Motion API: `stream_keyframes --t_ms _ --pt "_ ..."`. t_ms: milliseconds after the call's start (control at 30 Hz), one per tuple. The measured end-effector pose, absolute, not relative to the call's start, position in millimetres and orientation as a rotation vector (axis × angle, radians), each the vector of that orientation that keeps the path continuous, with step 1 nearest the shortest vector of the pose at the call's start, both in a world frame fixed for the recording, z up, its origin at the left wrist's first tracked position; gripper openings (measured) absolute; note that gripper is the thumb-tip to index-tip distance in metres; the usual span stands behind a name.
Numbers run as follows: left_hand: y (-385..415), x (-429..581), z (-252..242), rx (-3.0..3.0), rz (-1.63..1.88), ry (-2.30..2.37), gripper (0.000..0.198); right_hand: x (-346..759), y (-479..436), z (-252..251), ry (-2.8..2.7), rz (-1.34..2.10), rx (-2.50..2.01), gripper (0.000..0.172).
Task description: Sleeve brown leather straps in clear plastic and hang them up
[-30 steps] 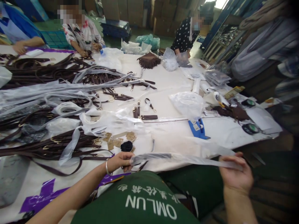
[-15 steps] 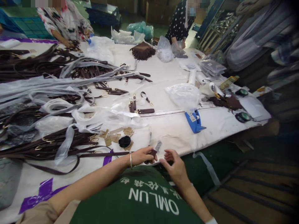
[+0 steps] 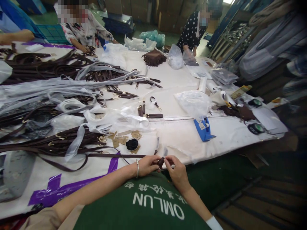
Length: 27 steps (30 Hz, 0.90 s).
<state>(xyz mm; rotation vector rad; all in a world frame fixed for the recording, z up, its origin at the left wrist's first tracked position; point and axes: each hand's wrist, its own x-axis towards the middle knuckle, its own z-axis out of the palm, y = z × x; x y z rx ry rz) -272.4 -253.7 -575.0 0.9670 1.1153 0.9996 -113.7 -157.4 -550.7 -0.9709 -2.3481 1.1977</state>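
Observation:
Close to the table's front edge, my left hand (image 3: 150, 165) is closed on the end of a dark brown strap (image 3: 115, 156), which runs left across the table. My right hand (image 3: 176, 171) meets it there, thumb and index finger pinched at the same brown piece. Fine detail between the fingertips is too small to make out. Just beyond my hands lies a small clear plastic piece (image 3: 165, 151). A black round item (image 3: 132, 144) rests on brown tags (image 3: 117, 139) to the left.
Brown straps (image 3: 72, 140) and white wrapping (image 3: 105, 118) cover the left side. A blue tape dispenser (image 3: 203, 129) stands right of centre, near a clear plastic bag (image 3: 193, 102). Across the table are two people; another person's arm (image 3: 16, 36) shows at far left.
My right hand has moved left and closed at the brown piece by my left hand. The view has shifted, so the table's contents appear further right.

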Motion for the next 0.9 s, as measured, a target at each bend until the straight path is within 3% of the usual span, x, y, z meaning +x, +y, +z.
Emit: stream_keyframes --t_ms 233,400,700,900 --pt "-255.6 -276.5 -567.7 1.024 0.872 1.465 0.021 -119.3 -161.3 -545.3 -2.315 1.192 -0.957 0.015" --pt "-248.3 -273.5 -567.5 0.619 1.108 1.246 0.036 -124.3 -166.2 -552.0 -2.148 1.468 -0.987 0.016" --pt "-258.6 -279.4 -544.7 0.697 1.115 0.822 0.049 -118.3 -161.4 -549.4 -1.965 1.711 -1.03 0.022" --pt "-264.4 -284.4 -535.3 1.153 0.829 1.478 0.035 -113.0 -155.3 -537.1 -2.206 1.548 -1.007 0.018"
